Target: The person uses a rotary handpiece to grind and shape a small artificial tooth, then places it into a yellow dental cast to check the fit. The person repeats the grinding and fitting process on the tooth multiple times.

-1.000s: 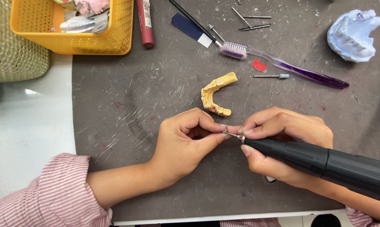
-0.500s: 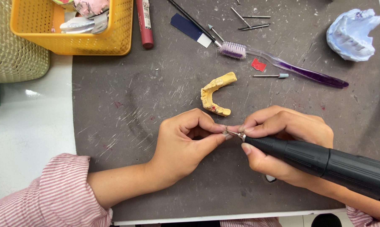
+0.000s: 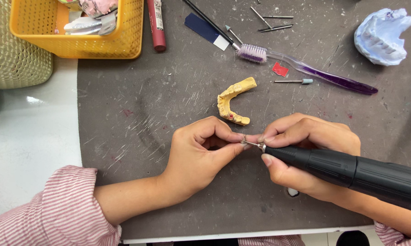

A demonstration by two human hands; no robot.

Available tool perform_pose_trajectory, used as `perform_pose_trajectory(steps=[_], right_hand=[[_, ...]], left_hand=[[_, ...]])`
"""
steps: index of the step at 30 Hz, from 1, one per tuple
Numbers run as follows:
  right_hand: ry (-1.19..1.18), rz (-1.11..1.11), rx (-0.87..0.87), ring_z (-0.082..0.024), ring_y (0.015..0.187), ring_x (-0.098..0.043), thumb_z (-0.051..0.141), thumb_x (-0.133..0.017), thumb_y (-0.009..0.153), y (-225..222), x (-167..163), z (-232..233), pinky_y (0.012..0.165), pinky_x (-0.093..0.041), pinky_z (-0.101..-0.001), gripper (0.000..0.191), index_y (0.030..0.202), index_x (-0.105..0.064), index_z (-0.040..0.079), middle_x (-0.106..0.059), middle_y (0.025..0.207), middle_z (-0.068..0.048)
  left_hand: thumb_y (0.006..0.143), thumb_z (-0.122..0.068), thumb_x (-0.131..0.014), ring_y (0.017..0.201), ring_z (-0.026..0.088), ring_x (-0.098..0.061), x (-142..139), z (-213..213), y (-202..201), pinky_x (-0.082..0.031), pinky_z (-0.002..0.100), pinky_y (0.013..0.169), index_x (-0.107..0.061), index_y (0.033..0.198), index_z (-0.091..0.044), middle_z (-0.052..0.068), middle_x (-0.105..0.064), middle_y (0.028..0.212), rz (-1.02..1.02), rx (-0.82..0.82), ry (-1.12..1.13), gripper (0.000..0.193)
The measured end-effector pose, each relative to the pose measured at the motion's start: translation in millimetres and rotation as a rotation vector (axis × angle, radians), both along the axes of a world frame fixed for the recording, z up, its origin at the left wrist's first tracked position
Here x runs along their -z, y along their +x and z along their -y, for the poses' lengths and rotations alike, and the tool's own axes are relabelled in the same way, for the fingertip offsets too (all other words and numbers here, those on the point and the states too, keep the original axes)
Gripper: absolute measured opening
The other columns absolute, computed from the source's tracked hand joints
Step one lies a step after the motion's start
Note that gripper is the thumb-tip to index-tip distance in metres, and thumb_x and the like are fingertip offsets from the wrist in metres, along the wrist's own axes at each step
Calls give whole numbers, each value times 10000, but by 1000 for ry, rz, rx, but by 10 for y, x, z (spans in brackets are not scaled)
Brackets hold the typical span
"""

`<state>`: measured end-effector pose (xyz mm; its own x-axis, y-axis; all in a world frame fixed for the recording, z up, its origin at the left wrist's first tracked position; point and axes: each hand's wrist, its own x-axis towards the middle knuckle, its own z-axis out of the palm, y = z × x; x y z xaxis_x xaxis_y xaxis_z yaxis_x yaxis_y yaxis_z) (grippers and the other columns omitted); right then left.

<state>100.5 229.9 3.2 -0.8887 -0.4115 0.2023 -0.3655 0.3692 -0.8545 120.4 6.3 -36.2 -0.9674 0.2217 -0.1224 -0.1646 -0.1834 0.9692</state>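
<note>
From the head view, the left hand [image 3: 194,159] pinched a tiny piece [image 3: 243,140] between thumb and forefinger, while the right hand [image 3: 305,155] closed its grip around a black handheld grinder [image 3: 351,171], its tip touching that piece above the grey mat [image 3: 137,118] on the table. A yellow tooth model [image 3: 233,100] lay just beyond the hands. The yellow basket [image 3: 78,43] at the far left held pale and pink casts, too crowded to tell apart.

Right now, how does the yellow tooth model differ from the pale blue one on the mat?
The yellow tooth model is a slim open arch lying mid-mat, just above the hands; the pale blue one is bulkier, solid-looking, and sits far off in the mat's top right corner. Both are horseshoe-shaped casts lying untouched on the grey mat.
</note>
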Motion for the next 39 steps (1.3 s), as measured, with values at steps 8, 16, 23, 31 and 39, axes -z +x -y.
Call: perform_pose_trajectory(steps=[8, 16, 23, 31, 39], right_hand=[[2, -22, 0, -79, 742, -759, 64, -816, 752, 15, -12, -3, 600, -608, -202, 236, 940, -673, 73, -769, 1004, -84], [9, -41, 2, -79, 733, -758, 68, -820, 745, 16, -18, 3, 596, -603, -202, 239, 932, -673, 74, -771, 990, -84], [-1, -53, -9, -86, 777, -765, 71, -817, 756, 5, -19, 9, 628, -610, -205, 239, 944, -670, 76, -766, 1000, -83], [10, -50, 5, -73, 739, -754, 69, -820, 748, 8, 0, 6, 592, -594, -198, 237, 935, -675, 78, -769, 994, -78], [3, -44, 7, -77, 757, -756, 76, -820, 756, 8, 4, -1, 599, -597, -197, 241, 949, -675, 80, -768, 1003, -78]], left_hand=[[903, 46, -740, 935, 118, -753, 1, -7, 11, -634, 252, 842, -702, 967, 38, 98, -765, 998, 5, 1, 5, 76], [902, 48, -744, 929, 117, -748, -3, -15, 11, -630, 252, 834, -702, 963, 37, 97, -772, 994, 11, -4, -2, 75], [914, 52, -730, 938, 122, -747, -19, -2, 8, -632, 255, 842, -695, 966, 36, 118, -779, 1019, 5, 6, 2, 65], [918, 57, -725, 949, 134, -756, -5, 0, 0, -638, 265, 855, -686, 965, 41, 127, -783, 1025, 11, 9, 23, 63], [925, 57, -720, 961, 132, -754, 3, -7, 6, -636, 266, 868, -683, 971, 40, 134, -786, 1048, 3, 8, 42, 62]])
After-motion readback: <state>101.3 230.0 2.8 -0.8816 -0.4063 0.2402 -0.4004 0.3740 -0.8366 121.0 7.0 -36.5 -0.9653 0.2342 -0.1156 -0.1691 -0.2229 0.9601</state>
